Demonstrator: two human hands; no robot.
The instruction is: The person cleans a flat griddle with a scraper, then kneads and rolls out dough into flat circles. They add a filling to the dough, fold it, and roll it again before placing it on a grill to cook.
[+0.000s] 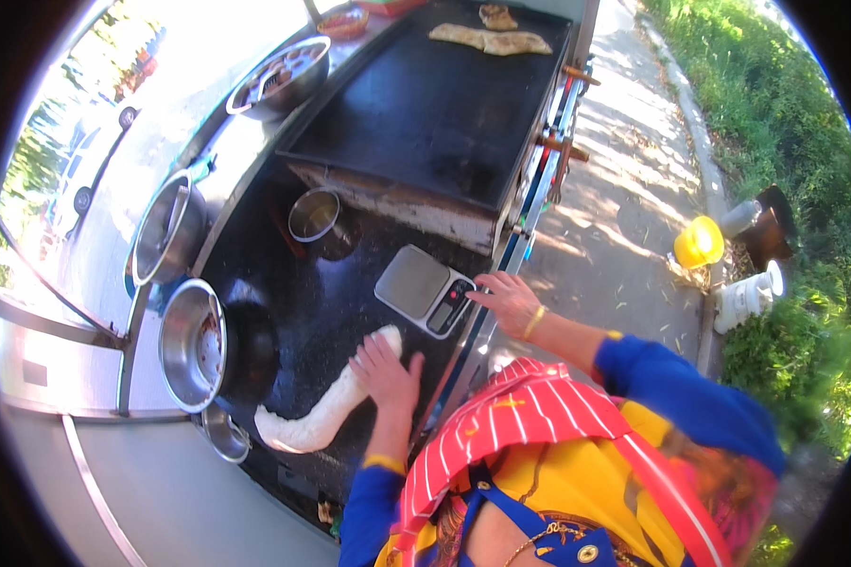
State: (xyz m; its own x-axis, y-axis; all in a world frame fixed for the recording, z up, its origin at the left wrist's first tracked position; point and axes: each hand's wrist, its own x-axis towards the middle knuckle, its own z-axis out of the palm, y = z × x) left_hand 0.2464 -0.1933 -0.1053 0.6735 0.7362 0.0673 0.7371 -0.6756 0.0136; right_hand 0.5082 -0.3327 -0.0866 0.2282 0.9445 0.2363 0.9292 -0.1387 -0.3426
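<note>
A long, thick roll of white dough [319, 422] lies curved on the dark worktop [305, 298]. My left hand [386, 372] rests flat over its upper end, the thumb spread to the side and not gripping. Above and to the right sits a digital kitchen scale [415, 283] with a bare metal plate. My right hand [507, 301] is at the scale's right edge, fingertips by the buttons and display on its panel. Nothing is held in this hand.
A black griddle [425, 106] with browned flatbreads [493, 39] stands beyond the scale. Metal bowls line the left side: one small [315, 216], one large [195, 347], one with a utensil [167, 227], another holding food [280, 78]. A paved path [610, 191] runs at right.
</note>
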